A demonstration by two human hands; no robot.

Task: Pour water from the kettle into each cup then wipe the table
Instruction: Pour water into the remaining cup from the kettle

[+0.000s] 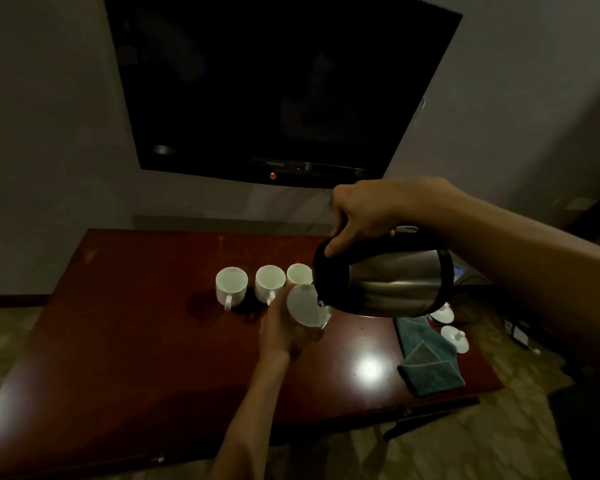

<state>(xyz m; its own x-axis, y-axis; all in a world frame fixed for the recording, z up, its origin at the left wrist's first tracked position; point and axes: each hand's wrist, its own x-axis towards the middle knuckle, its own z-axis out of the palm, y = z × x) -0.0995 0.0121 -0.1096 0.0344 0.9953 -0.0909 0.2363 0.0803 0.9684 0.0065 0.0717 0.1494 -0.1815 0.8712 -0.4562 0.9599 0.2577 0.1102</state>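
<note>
My right hand [359, 216] grips the handle of a steel kettle [392, 282] tilted to the left, its spout just over a white cup [305, 306]. My left hand [284, 330] holds that cup, lifted off the dark red table [136, 341] and tipped toward the spout. Three more white cups stand in a row behind: the left cup [231, 285], the middle cup [269, 282] and the right cup [299, 273], partly hidden by the kettle. A folded blue-grey cloth [426, 365] lies at the table's right side.
Two white cup lids [456, 336] lie on the table's right edge beside the cloth. A dark television [274, 81] hangs on the wall behind the table. Cables and a power strip [518, 332] are on the floor at right.
</note>
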